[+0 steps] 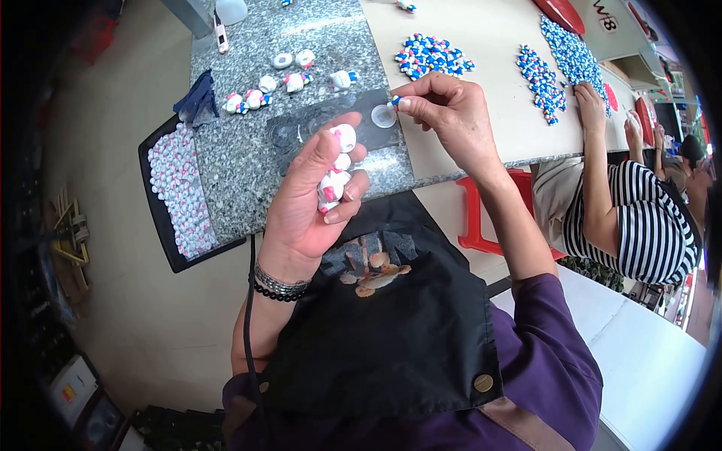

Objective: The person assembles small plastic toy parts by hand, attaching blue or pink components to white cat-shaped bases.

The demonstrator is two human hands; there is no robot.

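White figurines [335, 169] with pink bits are sitting stacked in the left hand [312, 199], whose grip is closing round them, thumb pressing on the topmost one; the stack is standing roughly upright, its long axis running from the palm up toward the tabletop edge. The right hand [451, 113] is hovering above and to the right of it, over the tabletop [248, 158], its grip pinching a tiny blue-and-white piece [394, 100] between thumb and forefinger. That piece is lying up and to the right of the topmost figurine, near but apart from it, so the right hand is the nearer one to it.

Between the two hands a dark sheet [301, 128] with a small round disc [383, 116] is lying close to the near edge. Open room is showing on the grey stone to the left of the sheet, bounded by a black tray [162, 225] of small white pieces hanging over the edge. Finished figurines [289, 79] are lying farther back, and a heap of blue-and-white pieces [432, 56] is sitting beyond the right hand. Another person's hand [590, 105] is working at the far right.
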